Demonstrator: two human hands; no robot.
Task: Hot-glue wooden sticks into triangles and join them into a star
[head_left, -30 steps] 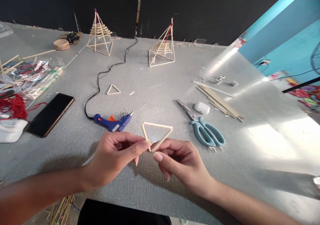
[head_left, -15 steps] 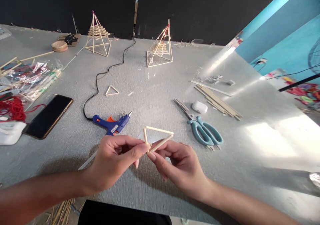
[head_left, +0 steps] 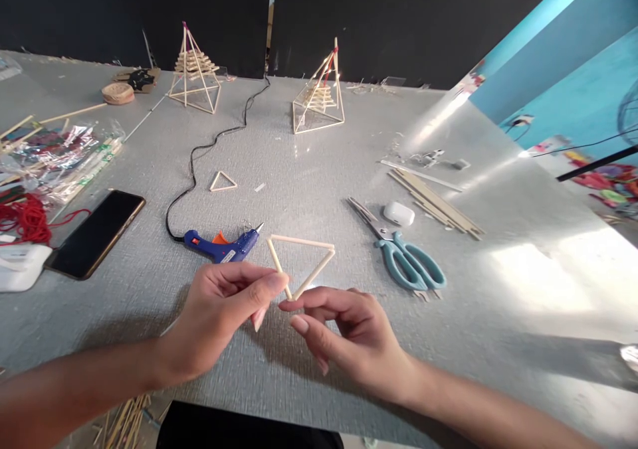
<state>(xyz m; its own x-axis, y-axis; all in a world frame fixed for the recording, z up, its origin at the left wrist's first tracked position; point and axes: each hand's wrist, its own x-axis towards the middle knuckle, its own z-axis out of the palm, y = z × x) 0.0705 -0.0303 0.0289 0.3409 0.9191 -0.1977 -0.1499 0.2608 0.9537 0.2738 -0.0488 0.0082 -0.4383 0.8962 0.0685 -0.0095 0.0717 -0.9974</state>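
Since half a second ago your stick triangle [head_left: 300, 263] has shifted up and to the left in the frame, and your right hand [head_left: 349, 336] has let go of its lower corner: the thumb and forefinger that pinched it now stand a little apart just below the corner, loosely curled and holding nothing. Your left hand [head_left: 224, 316] alone carries the piece, thumb and forefinger closed on the bottom corner where two sticks meet, the other fingers folded under. Held by that one corner, the triangle stands clear of the grey table [head_left: 309, 183] at the lower centre of the frame, which reads as a way to keep the joint pressed while leaving the other two corners free.

The blue glue gun [head_left: 222, 244] lies just above your left hand, nozzle toward the triangle, its black cord [head_left: 199, 153] running to the upper centre. A smaller stick triangle [head_left: 222, 182] lies flat beyond it. The teal scissors [head_left: 406, 256] and a white earbud case [head_left: 399, 213] sit right of centre, beside a bundle of loose sticks [head_left: 438, 206]. Two stick pyramids [head_left: 194, 70] [head_left: 319, 97] stand upright at the top. A dark phone [head_left: 94, 233] lies face up at the left, near red cord [head_left: 24, 220] and a clear packet [head_left: 64, 153].

The glue gun's label and the packet's print are too small to read.
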